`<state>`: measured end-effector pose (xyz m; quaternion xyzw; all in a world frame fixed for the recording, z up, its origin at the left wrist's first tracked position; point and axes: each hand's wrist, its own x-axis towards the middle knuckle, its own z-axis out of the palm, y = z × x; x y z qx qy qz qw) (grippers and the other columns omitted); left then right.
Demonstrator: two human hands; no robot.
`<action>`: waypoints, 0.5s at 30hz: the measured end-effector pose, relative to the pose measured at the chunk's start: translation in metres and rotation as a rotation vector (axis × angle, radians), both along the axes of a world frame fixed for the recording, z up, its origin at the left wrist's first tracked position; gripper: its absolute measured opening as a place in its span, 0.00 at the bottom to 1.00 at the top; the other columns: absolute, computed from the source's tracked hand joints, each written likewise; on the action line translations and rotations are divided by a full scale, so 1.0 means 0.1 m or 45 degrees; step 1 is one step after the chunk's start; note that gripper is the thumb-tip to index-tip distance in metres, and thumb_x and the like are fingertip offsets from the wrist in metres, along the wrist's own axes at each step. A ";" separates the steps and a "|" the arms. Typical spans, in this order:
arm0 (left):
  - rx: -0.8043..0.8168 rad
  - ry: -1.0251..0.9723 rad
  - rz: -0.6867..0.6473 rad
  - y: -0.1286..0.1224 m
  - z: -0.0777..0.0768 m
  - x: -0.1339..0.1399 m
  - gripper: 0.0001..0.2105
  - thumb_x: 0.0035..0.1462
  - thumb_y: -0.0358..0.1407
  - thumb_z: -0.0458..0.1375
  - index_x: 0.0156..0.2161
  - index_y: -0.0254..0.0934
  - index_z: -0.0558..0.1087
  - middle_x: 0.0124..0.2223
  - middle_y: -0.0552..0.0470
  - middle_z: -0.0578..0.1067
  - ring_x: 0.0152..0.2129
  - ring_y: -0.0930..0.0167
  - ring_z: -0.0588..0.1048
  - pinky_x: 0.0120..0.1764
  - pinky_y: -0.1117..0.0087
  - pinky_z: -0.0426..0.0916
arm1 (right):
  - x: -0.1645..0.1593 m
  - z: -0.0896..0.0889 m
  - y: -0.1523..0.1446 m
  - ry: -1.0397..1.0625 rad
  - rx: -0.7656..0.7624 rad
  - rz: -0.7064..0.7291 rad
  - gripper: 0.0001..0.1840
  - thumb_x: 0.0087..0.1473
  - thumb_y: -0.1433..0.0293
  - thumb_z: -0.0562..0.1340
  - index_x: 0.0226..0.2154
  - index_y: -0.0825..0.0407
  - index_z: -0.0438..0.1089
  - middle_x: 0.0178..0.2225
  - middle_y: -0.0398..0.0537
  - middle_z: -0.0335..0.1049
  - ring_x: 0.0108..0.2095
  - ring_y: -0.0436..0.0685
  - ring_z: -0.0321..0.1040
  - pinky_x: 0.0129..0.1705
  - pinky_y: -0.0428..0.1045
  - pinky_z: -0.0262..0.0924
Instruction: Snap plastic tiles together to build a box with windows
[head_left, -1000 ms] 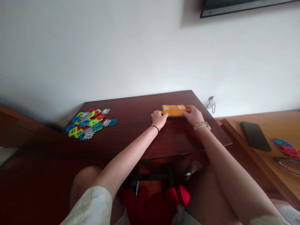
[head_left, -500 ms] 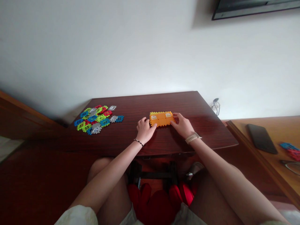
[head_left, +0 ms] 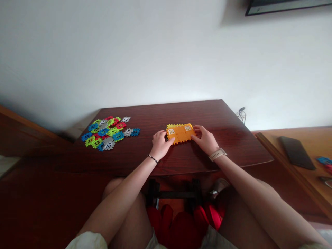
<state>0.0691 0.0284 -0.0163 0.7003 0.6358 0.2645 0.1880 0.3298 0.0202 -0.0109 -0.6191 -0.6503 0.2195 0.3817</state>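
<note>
An orange-yellow building-block panel (head_left: 180,135) with notched edges and two white windows is held between my hands above the dark table (head_left: 166,114). My left hand (head_left: 161,143) grips its left edge, thumb in front and fingers behind. At the opposite edge, my right hand (head_left: 206,139) closes on it in the same way. The panel leans so that its front face shows; its back is hidden from me. Whether its lower edge touches the table I cannot tell.
Left on the table lies a pile of notched blocks (head_left: 103,133) in blue, green, red and grey. A white wall rises behind. To the right, a wooden surface holds a dark flat device (head_left: 297,152); a cable (head_left: 241,114) hangs by the wall.
The panel has tilted slightly, and its front edge sits a little lower in view. Both hands keep their hold. The whole view has shifted a bit.
</note>
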 end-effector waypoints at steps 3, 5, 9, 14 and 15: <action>-0.024 -0.022 0.062 0.03 -0.02 0.01 0.16 0.63 0.47 0.65 0.52 0.44 0.80 0.65 0.45 0.76 0.65 0.54 0.71 0.65 0.57 0.66 | -0.01 -0.01 0.03 0.049 -0.019 -0.008 0.21 0.58 0.66 0.71 0.54 0.45 0.74 0.47 0.50 0.84 0.50 0.63 0.82 0.57 0.60 0.76; -0.034 -0.024 0.108 0.03 -0.01 0.03 0.16 0.62 0.47 0.66 0.51 0.44 0.81 0.66 0.45 0.75 0.67 0.53 0.69 0.67 0.56 0.64 | 0.00 -0.02 0.06 0.086 -0.041 -0.004 0.22 0.57 0.65 0.72 0.54 0.45 0.74 0.46 0.50 0.84 0.49 0.63 0.82 0.57 0.60 0.77; -0.091 -0.109 0.151 0.02 0.01 0.03 0.16 0.61 0.47 0.67 0.50 0.43 0.82 0.67 0.44 0.74 0.69 0.52 0.66 0.69 0.57 0.62 | 0.01 -0.03 0.09 0.183 -0.057 0.017 0.23 0.56 0.65 0.73 0.53 0.47 0.74 0.47 0.52 0.83 0.49 0.63 0.82 0.57 0.59 0.77; -0.079 -0.316 0.154 0.03 0.01 -0.03 0.13 0.63 0.44 0.65 0.49 0.43 0.82 0.65 0.46 0.78 0.67 0.56 0.70 0.68 0.58 0.64 | -0.01 -0.07 0.10 0.345 -0.056 0.040 0.23 0.53 0.66 0.74 0.52 0.47 0.74 0.49 0.52 0.83 0.51 0.63 0.82 0.59 0.60 0.76; -0.081 -0.374 0.134 0.02 0.02 -0.03 0.13 0.64 0.43 0.64 0.50 0.43 0.82 0.63 0.46 0.79 0.65 0.56 0.73 0.67 0.58 0.66 | -0.01 -0.08 0.09 0.356 -0.049 0.044 0.23 0.54 0.66 0.74 0.52 0.46 0.74 0.49 0.52 0.83 0.51 0.63 0.82 0.59 0.61 0.76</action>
